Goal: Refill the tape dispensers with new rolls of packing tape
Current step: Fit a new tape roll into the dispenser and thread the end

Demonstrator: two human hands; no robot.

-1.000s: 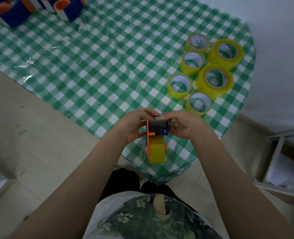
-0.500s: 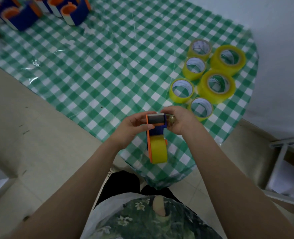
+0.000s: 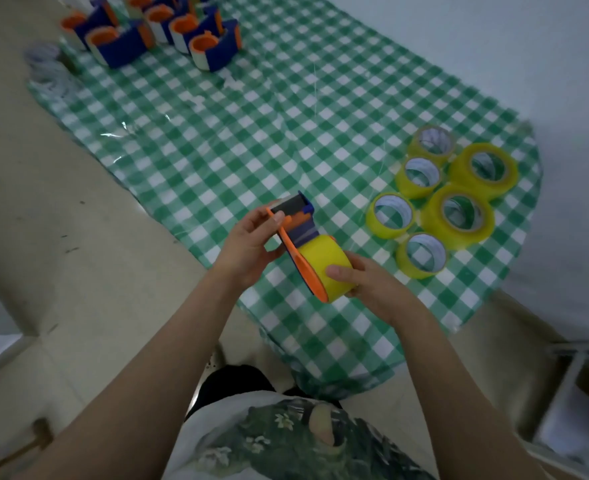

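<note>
I hold an orange and blue tape dispenser [image 3: 298, 223] above the near edge of the table, with a yellow tape roll [image 3: 324, 265] mounted on it. My left hand [image 3: 248, 244] pinches the dispenser's orange side plate near the blade end. My right hand [image 3: 365, 282] grips the yellow roll from the right, thumb on its face. Several yellow tape rolls [image 3: 457, 213] lie flat on the cloth to the right. Several other orange and blue dispensers [image 3: 210, 46] stand at the far left of the table.
The table wears a green and white checked cloth [image 3: 251, 133] under clear plastic. A pale wall [image 3: 494, 46] runs behind it. A metal frame [image 3: 577, 368] stands low on the right, and tiled floor [image 3: 44, 237] lies to the left.
The dispenser has tilted, its blade end now pointing up and left. My right hand slid from the blade end down onto the yellow roll. The view swung, showing more of the far dispensers.
</note>
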